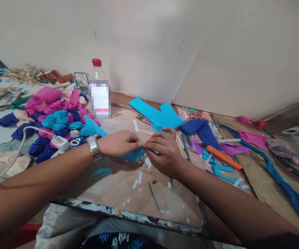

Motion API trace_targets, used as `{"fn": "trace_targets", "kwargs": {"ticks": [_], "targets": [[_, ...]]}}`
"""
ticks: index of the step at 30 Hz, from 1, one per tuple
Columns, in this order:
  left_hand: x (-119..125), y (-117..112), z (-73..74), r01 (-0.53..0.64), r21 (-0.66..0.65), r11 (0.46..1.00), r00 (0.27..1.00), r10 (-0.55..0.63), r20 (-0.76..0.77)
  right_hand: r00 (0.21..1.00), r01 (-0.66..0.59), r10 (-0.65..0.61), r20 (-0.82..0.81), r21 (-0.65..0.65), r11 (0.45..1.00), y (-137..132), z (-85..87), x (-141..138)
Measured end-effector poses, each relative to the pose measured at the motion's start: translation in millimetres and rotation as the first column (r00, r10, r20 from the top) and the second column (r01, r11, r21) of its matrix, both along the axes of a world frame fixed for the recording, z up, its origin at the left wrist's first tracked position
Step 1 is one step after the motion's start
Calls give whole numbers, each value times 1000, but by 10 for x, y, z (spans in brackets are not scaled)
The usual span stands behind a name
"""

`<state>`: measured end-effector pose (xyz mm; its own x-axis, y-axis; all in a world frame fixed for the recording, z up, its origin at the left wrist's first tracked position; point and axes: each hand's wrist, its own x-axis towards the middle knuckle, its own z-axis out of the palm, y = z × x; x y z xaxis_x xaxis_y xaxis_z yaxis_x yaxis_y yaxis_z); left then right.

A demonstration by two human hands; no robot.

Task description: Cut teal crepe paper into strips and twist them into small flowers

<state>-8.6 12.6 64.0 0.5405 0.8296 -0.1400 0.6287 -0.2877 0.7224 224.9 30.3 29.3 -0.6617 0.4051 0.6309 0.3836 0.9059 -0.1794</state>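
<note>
A piece of turquoise crepe paper hangs just over the board, partly hidden under both hands. My left hand, with a metal watch on its wrist, is closed in a pinch on the paper's upper edge. Right beside it, my right hand meets the left fingertips with thumb and fingers drawn together on the same paper. Behind the left hand a turquoise sheet sticks up at a slant. Folded turquoise strips lie beyond the right hand.
Pink, blue and turquoise paper flowers pile up at left beside a red-capped bottle and a white charger. An orange cutter, a dark blue strip and scraps lie right. The board's edge is near my lap.
</note>
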Motion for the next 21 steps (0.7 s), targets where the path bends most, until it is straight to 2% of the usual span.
{"fn": "trace_targets", "kwargs": {"ticks": [8, 16, 21], "targets": [[5, -8, -10, -14, 44, 999, 1000, 14, 10, 998, 58, -56, 30, -69, 996, -24, -6, -2], [62, -86, -3, -35, 238, 971, 999, 36, 2, 995, 104, -104, 0, -93, 990, -14, -13, -18], [99, -128, 4, -34, 296, 955, 998, 47, -37, 995, 99, -99, 13, -112, 989, -29, -7, -15]]}}
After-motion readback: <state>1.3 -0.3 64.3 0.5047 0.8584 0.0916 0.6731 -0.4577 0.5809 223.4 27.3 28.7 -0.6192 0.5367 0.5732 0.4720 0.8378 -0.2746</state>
